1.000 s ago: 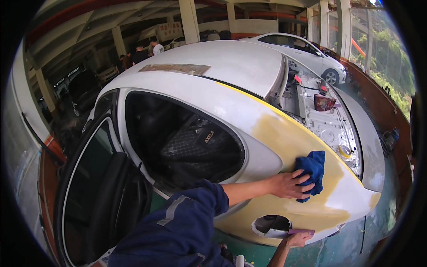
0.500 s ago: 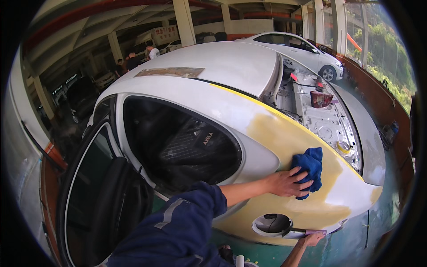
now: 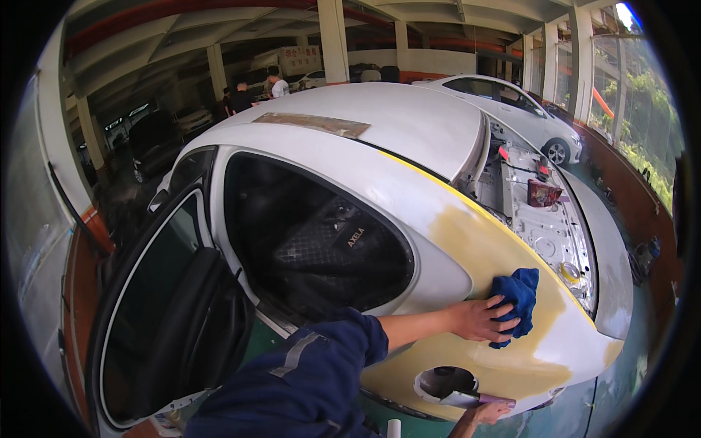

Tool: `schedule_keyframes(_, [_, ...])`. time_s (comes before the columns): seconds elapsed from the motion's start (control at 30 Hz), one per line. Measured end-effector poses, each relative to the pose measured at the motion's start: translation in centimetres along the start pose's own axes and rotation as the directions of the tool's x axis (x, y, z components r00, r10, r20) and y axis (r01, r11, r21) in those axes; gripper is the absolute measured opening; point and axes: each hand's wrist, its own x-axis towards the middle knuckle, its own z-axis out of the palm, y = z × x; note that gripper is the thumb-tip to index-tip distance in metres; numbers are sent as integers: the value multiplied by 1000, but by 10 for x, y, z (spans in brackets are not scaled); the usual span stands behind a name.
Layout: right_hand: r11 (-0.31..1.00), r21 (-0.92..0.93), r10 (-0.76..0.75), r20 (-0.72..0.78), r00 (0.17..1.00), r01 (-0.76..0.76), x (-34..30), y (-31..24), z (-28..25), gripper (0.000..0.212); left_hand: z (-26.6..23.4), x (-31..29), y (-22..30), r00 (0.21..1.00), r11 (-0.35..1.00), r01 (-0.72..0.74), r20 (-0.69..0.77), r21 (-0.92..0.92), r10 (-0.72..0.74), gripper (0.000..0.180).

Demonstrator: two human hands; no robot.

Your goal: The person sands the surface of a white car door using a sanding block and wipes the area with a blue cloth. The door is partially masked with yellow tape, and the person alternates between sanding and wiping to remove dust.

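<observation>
My left hand [image 3: 483, 320], at the end of a dark blue sleeve, presses a crumpled blue cloth [image 3: 518, 299] against the white car's rear side panel. Its fingers curl over the cloth's near edge. Around it, the panel [image 3: 540, 359] carries broad patches of yellowish-tan filler. Lower down, my right hand [image 3: 491, 413] grips a long flat sanding block [image 3: 467, 399], purple at the held end and pale grey at the other. The grey end reaches across the lower edge of a round opening [image 3: 440, 382] in the panel.
An open car door [image 3: 164, 306] stands at left. Yellow tape [image 3: 467, 200] edges the car's open rear section, where a red tail light [image 3: 544, 193] and a yellow tape roll [image 3: 569, 272] lie. Another white car [image 3: 504, 102] is parked beyond. Several people [image 3: 277, 86] stand far back.
The whole scene has shifted down and mostly rightward in the picture. The sanding block has moved left toward the round opening. My left hand stays on the cloth at about the same spot on the panel.
</observation>
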Motion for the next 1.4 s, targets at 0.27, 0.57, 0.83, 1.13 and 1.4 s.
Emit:
schedule_keyframes(0.27, [990,118,-84,10,996,82,30,7,-9,56,1,-6,1,999,999,9,-35,32,-8,67])
schedule_keyframes(0.57, [952,-63,-303,-72,950,299,-1,30,-44,51,2,-2,1,1000,999,-16,9,28,16,57])
schedule_keyframes(0.83, [875,446,-234,47,971,189,-129,-53,-48,58,-7,27,0,987,1000,-5,161,-2,5,42])
schedule_keyframes(1.13, [890,452,-47,-20,999,51,-115,-78,-57,56,59,107,59,948,935,-270,105,-228,300,18])
schedule_keyframes(1.4, [887,434,-148,-58,987,159,-86,-97,-67,53,93,162,73,935,881,-297,76,-368,347,18])
